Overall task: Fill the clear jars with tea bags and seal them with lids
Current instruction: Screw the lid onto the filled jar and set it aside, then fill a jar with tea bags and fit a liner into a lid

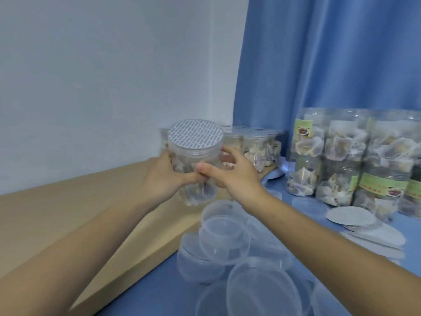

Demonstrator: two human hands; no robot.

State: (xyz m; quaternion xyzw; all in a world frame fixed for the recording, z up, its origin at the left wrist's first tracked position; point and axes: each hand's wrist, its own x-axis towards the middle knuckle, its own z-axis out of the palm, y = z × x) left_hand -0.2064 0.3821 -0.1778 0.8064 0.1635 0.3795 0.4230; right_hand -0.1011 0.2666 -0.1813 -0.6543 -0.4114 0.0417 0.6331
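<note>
I hold a clear jar (193,156) with tea bags inside, raised above the table. A white patterned seal liner (195,134) covers its mouth. My left hand (163,176) grips the jar's left side and my right hand (230,174) grips its right side, thumbs meeting at the front. Below the jar lies a heap of clear plastic lids (225,238). Several filled jars (255,149) with liners stand behind, near the wall.
A brown cardboard sheet (68,213) lies to the left on the blue table (164,290). Stacked, labelled filled jars (341,160) lie at the right before a blue curtain (330,53). White seal liners (355,218) are spread in front of them.
</note>
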